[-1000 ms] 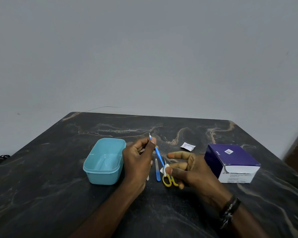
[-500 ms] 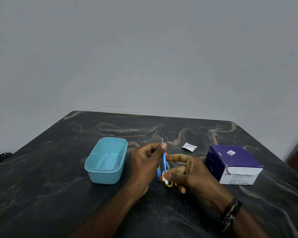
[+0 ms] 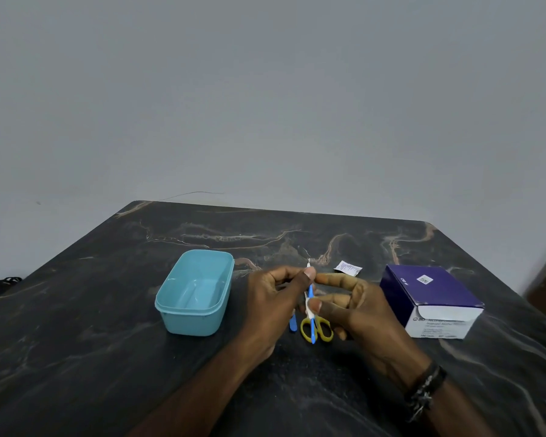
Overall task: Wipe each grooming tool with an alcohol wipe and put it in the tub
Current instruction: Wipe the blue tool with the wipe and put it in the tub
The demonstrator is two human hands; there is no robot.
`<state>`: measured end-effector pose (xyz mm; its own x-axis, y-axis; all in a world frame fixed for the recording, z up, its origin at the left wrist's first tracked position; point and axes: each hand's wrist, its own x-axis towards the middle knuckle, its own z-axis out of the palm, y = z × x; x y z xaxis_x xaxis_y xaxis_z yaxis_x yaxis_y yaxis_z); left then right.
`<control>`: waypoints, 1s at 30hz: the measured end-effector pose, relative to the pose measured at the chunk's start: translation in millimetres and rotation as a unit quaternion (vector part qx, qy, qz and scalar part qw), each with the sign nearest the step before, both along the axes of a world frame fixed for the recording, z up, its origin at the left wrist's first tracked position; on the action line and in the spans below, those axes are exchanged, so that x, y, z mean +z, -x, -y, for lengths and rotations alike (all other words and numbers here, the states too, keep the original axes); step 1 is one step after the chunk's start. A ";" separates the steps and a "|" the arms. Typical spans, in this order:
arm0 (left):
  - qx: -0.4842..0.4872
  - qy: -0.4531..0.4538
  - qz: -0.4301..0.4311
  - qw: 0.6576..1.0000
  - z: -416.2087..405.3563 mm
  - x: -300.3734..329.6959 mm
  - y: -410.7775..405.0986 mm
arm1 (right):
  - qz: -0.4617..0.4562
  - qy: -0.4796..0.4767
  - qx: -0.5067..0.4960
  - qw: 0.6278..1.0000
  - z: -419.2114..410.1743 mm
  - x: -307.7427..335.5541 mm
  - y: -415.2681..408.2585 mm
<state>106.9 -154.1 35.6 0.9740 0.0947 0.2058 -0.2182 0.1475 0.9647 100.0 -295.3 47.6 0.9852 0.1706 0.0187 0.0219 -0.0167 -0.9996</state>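
Observation:
My left hand (image 3: pixel 273 305) pinches the upper end of a thin blue grooming tool (image 3: pixel 310 293), held nearly upright above the table. My right hand (image 3: pixel 356 305) pinches a small white alcohol wipe (image 3: pixel 309 307) round the tool's middle. Below the hands, yellow-handled scissors (image 3: pixel 323 331) lie on the table, and a blue nail file (image 3: pixel 293 323) shows partly beside my left hand. The teal tub (image 3: pixel 196 293) stands to the left of my left hand with nothing in it.
A purple and white box of alcohol wipes (image 3: pixel 432 299) stands to the right. A torn white wipe sachet (image 3: pixel 347 268) lies behind my hands. The dark marble table (image 3: pixel 76 357) ends at a grey wall.
My left hand has swung the blue tool from a leftward slant to nearly upright and moved it right. My right hand with the wipe now sits higher on the shaft.

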 end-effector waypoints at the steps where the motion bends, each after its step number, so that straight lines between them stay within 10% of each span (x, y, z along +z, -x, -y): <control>1: 0.010 -0.002 0.003 1.000 -1.0 -0.3 0.7 | -0.008 0.012 0.024 1.000 0.2 0.1 1.2; 10: 0.127 0.046 0.030 0.990 -11.2 16.0 -0.6 | -0.027 0.096 0.101 0.990 -1.1 -1.9 6.8; 18: 0.194 -0.192 0.107 0.956 -73.4 86.8 7.3 | -0.004 0.036 0.016 0.999 7.5 7.0 -2.6; 25: 0.235 -0.572 -0.045 0.785 -117.4 91.3 -20.2 | 0.001 0.020 -0.007 1.000 9.0 4.9 -1.2; 30: 0.219 -0.681 -0.174 0.677 -104.2 78.1 -34.8 | 0.000 0.021 -0.004 1.000 9.7 5.9 0.6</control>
<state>141.7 -50.0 113.7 0.9259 0.3429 0.1583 0.3218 -0.9357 0.1445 99.4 -305.0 53.6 0.9865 0.1635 0.0117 0.0218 -0.0596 -0.9980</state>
